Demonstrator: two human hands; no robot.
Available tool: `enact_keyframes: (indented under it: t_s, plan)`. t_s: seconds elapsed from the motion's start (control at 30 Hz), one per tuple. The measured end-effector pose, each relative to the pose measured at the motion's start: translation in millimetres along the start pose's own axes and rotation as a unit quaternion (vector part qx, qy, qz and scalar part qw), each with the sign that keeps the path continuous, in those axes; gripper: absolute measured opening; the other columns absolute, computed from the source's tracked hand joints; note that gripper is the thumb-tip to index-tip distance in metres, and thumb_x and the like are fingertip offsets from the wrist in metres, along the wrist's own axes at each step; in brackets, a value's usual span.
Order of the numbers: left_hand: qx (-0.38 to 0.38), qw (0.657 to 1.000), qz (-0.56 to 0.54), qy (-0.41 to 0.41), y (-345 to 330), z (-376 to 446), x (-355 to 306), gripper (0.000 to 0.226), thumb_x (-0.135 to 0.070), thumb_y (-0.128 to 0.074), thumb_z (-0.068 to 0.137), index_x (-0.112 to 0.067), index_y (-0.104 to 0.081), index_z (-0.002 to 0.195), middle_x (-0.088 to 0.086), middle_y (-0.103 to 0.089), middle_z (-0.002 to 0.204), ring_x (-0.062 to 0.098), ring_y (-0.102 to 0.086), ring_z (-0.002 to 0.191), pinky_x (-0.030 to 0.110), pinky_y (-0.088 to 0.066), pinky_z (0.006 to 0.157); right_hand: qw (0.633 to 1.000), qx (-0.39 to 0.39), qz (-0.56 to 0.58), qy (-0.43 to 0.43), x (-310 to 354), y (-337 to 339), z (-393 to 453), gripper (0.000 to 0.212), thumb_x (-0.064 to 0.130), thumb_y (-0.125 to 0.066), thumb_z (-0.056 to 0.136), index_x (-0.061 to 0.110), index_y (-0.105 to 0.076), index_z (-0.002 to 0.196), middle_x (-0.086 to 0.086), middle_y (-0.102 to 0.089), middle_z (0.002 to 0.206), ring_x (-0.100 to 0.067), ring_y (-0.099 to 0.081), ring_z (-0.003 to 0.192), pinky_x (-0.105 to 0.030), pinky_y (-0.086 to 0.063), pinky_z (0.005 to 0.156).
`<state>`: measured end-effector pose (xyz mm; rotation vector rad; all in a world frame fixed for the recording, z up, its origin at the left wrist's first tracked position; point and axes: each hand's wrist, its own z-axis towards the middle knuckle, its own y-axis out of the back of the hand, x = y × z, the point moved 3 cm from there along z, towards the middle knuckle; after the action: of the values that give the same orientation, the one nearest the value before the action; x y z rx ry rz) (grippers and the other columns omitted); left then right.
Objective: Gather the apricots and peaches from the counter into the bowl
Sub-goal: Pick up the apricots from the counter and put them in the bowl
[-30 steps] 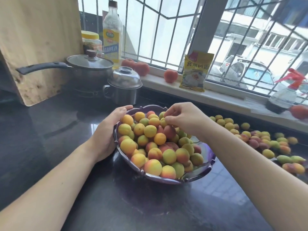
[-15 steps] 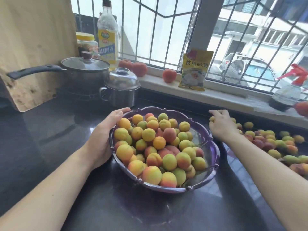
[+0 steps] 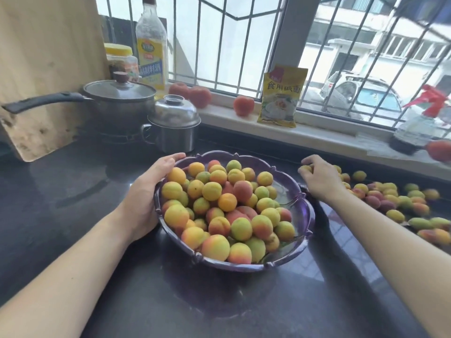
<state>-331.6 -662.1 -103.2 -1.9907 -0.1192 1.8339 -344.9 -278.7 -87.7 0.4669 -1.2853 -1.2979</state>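
A purple scalloped bowl (image 3: 301, 198) stands mid-counter, heaped with yellow, orange and red apricots and peaches (image 3: 227, 206). My left hand (image 3: 148, 191) holds its left rim, fingers curved along the edge. To the right of the bowl, a spread of loose fruit (image 3: 400, 203) lies on the dark counter. My right hand (image 3: 319, 178) rests at the near end of that spread, fingers curled round a yellow apricot (image 3: 305, 169).
Behind the bowl stand a lidded steel pot (image 3: 173, 128) and a lidded saucepan (image 3: 117, 98) with a long handle. The window sill carries an oil bottle (image 3: 151, 45), tomatoes (image 3: 244, 106), a yellow packet (image 3: 280, 96) and a spray bottle (image 3: 415, 128). A wooden board (image 3: 44, 69) leans at left.
My right hand left the bowl, where it hovered over the heap, and moved right to the loose fruit, now curling round an apricot. The left hand stayed on the rim.
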Motion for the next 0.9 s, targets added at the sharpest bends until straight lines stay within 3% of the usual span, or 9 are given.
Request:
enact_keyframes:
  t_s: [0.07,0.13,0.2,0.27,0.5,0.57,0.67,0.77,0.9]
  plan:
    - [-0.005,1.000,-0.003,-0.004,-2,-3,-1,0.044,-0.040,-0.041,0.112,-0.019,-0.061,0.145,0.010,-0.074,0.133,0.034,-0.071,0.123,0.050,-0.059,0.099,0.998,-0.011,0.064,-0.002,6,24,-22,0.017,0.030,-0.060,0.100,0.024,-0.062,0.115,0.001,-0.066,0.103,-0.023,-0.064,0.095,-0.038,-0.052,0.083]
    - [-0.007,1.000,-0.013,-0.001,-6,-6,-2,0.048,-0.046,-0.036,0.112,-0.020,-0.061,0.144,0.006,-0.076,0.131,0.029,-0.073,0.120,0.048,-0.057,0.098,0.991,0.005,0.135,-0.014,15,51,-47,0.013,0.026,-0.066,0.097,0.022,-0.065,0.110,0.000,-0.069,0.093,-0.018,-0.068,0.081,-0.033,-0.056,0.068]
    - [-0.016,1.000,-0.008,0.006,-10,-11,-2,0.052,-0.051,-0.029,0.113,-0.020,-0.061,0.140,0.004,-0.077,0.129,0.025,-0.075,0.116,0.045,-0.057,0.095,0.978,0.048,0.198,-0.036,25,79,-73,0.015,0.020,-0.069,0.095,0.017,-0.067,0.110,-0.004,-0.071,0.087,-0.014,-0.064,0.068,-0.025,-0.048,0.055]
    - [-0.032,0.999,0.005,0.009,-14,-17,-4,0.056,-0.052,-0.024,0.114,-0.017,-0.064,0.132,0.008,-0.079,0.125,0.027,-0.075,0.116,0.047,-0.056,0.097,0.967,0.097,0.231,-0.049,37,105,-94,0.019,0.019,-0.072,0.093,0.018,-0.068,0.111,-0.006,-0.072,0.089,-0.014,-0.060,0.064,-0.029,-0.048,0.057]
    - [-0.113,0.993,-0.020,-0.011,-17,-61,-1,0.057,-0.052,-0.028,0.114,-0.008,-0.065,0.116,0.014,-0.080,0.108,0.028,-0.077,0.101,0.052,-0.054,0.106,0.962,0.215,0.165,0.025,95,156,-135,0.027,0.022,-0.072,0.093,0.025,-0.061,0.118,0.000,-0.065,0.103,-0.012,-0.059,0.067,-0.009,-0.036,0.036]
    - [-0.144,0.989,-0.022,-0.027,-15,-74,3,0.054,-0.053,-0.037,0.111,-0.009,-0.067,0.112,0.017,-0.079,0.109,0.031,-0.075,0.102,0.059,-0.051,0.110,0.963,0.220,0.147,0.046,110,149,-133,0.033,0.023,-0.074,0.091,0.023,-0.056,0.119,0.000,-0.066,0.105,-0.013,-0.066,0.076,-0.010,-0.041,0.039]
    - [-0.183,0.982,-0.011,-0.045,-7,-75,19,0.056,-0.066,-0.057,0.090,-0.015,-0.070,0.109,0.030,-0.071,0.123,0.043,-0.071,0.111,0.068,-0.049,0.110,0.964,0.234,0.066,0.107,127,123,-126,0.029,0.021,-0.074,0.088,0.023,-0.064,0.115,0.002,-0.067,0.108,-0.010,-0.065,0.089,-0.020,-0.055,0.067]
    - [-0.201,0.977,0.024,-0.069,-9,-77,20,0.052,-0.072,-0.053,0.088,-0.024,-0.071,0.097,0.022,-0.075,0.112,0.044,-0.071,0.111,0.067,-0.052,0.107,0.957,0.239,-0.024,0.160,137,92,-124,0.030,0.020,-0.068,0.091,0.027,-0.068,0.119,0.005,-0.064,0.118,-0.015,-0.062,0.101,-0.029,-0.057,0.082]
    - [-0.198,0.977,0.016,-0.078,-19,-83,9,0.053,-0.062,-0.041,0.100,-0.016,-0.068,0.103,0.009,-0.080,0.094,0.029,-0.075,0.096,0.060,-0.057,0.102,0.954,0.229,-0.067,0.180,141,71,-125,0.028,0.020,-0.066,0.090,0.020,-0.066,0.119,0.002,-0.065,0.111,-0.019,-0.063,0.098,-0.036,-0.060,0.084]
